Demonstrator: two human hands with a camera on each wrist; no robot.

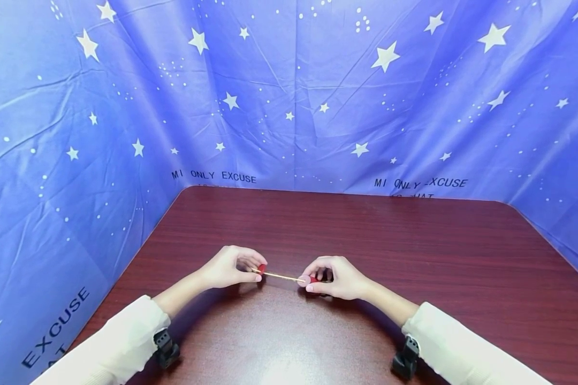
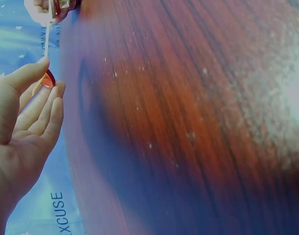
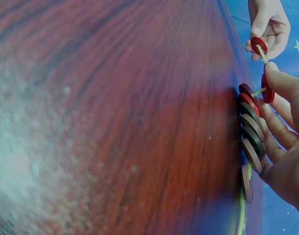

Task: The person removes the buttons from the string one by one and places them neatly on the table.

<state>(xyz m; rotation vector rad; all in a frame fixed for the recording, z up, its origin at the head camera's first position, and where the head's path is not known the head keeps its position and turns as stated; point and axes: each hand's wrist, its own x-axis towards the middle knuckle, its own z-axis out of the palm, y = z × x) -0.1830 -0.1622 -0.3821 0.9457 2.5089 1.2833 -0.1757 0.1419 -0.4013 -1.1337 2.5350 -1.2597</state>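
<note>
My left hand (image 1: pixel 228 266) pinches a small red disc (image 1: pixel 261 269) between thumb and fingertips, and a pale yellow cord (image 1: pixel 281 276) runs through that disc. The cord's end (image 2: pixel 37 90) trails toward the left palm. Across from it, my right hand (image 1: pixel 343 279) grips another red disc (image 3: pixel 268 89) by its edge, with a pinkish disc face (image 1: pixel 303 281) showing at its fingertips. Between the hands the cord is stretched nearly straight. Below the right fingers, several strung discs (image 3: pixel 252 140) in red, dark and pinkish tones lie in a row against the tabletop.
Both hands are low over a dark red wood-grain table (image 1: pixel 366 230). Blue star-print cloth (image 1: pixel 289 96) hangs along the back and sides. A black wrist camera (image 1: pixel 166 347) sits by the left sleeve, another camera (image 1: pixel 405 357) by the right. More yellow cord (image 3: pixel 241 215) trails past the last disc.
</note>
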